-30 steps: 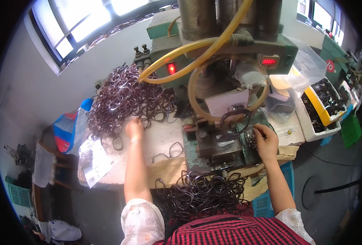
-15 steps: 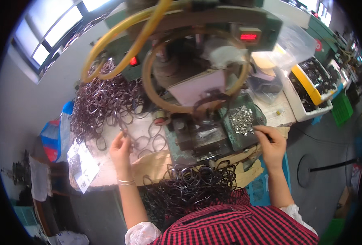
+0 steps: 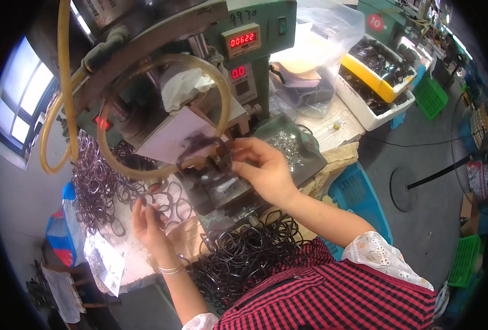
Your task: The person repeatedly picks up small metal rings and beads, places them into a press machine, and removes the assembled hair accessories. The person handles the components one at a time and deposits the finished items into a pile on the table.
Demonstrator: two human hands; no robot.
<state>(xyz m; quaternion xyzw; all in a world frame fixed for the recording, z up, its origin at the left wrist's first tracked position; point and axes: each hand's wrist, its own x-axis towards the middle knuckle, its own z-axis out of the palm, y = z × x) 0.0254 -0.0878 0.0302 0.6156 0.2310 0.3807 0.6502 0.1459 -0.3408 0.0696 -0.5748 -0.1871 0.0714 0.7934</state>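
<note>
My right hand (image 3: 266,168) reaches into the bench press (image 3: 214,181), its thumb and fingertips closed together at the dark tooling. Whatever they pinch is too small or hidden to make out. Lower left, my left hand (image 3: 151,228) is closed in a pinch on a thin dark strap loop (image 3: 161,213), near several loose loops on the table. A metal tray (image 3: 315,159) beside the press holds small shiny metal pieces (image 3: 288,147). A pale card (image 3: 181,135) hangs in front of the press head, behind a yellowish hose ring (image 3: 225,104).
A heap of dark loops (image 3: 92,181) lies on the table at left, and another pile (image 3: 249,247) rests at my lap. White boxes (image 3: 373,113) with dark parts stand at right. A blue basket (image 3: 365,192) sits below the table edge. A paper sheet (image 3: 106,264) overhangs the left corner.
My right hand has moved left from the metal pieces to the press tooling. My left hand has drawn back from the loop heap. The whole view has turned to the right.
</note>
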